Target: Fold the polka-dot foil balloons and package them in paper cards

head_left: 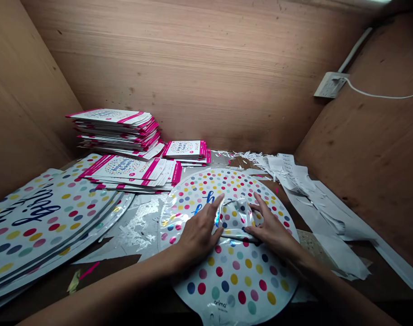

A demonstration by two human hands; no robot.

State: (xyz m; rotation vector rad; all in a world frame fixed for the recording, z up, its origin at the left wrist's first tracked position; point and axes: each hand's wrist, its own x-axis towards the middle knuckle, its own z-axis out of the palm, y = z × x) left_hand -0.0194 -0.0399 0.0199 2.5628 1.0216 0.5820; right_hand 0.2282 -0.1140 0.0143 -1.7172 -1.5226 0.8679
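Observation:
A round, flat foil balloon (240, 271) with coloured dots and blue lettering lies in front of me, its neck toward me. On its middle is a small shiny clear plastic bag (236, 215), and dots show in or through it. My left hand (201, 226) holds the bag's left edge, thumb low and forefinger high. At the right edge, my right hand (269, 224) grips it between thumb and fingers. Whether anything is inside the bag, I cannot tell.
Several more dotted foil balloons (50, 217) lie stacked at left. Behind them stand a tall pile of pink-and-white printed cards (114, 131) and lower piles (135, 170). White paper strips (315, 213) lie along the right. Wooden walls (192, 77) enclose the table; a power socket (330, 85) is mounted right.

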